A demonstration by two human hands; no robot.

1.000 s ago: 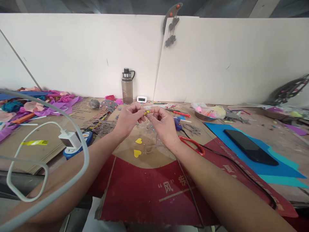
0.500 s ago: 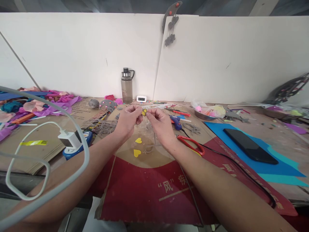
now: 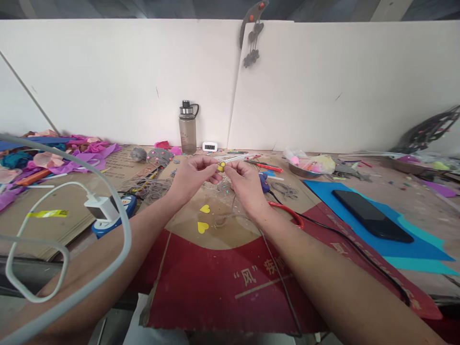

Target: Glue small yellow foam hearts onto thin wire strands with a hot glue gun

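Observation:
Both of my hands are raised over the cardboard sheet (image 3: 194,282), their fingertips nearly meeting. Pinched between them is a small yellow foam piece (image 3: 221,166) with a dark grey line on it; its full outline is hidden by the fingers. My left hand (image 3: 194,178) grips its left side with thumb and forefinger, the other fingers curled. My right hand (image 3: 244,184) pinches the right side. A thin grey cord (image 3: 276,261) trails down across the cardboard beneath my right wrist. Below the hands lie two yellow foam hearts (image 3: 203,227), apart from each other.
Right of my hands are a blue glue gun (image 3: 264,183), red-handled pliers (image 3: 293,214) and a black phone (image 3: 372,215) on blue sheets. A bottle (image 3: 188,129) and small clock (image 3: 210,147) stand behind. At left, a white cable (image 3: 125,230) loops past a charger (image 3: 102,209).
Both hands have shifted slightly right with the yellow piece, which is turned differently between the fingertips. My right hand now covers more of the glue gun and pliers.

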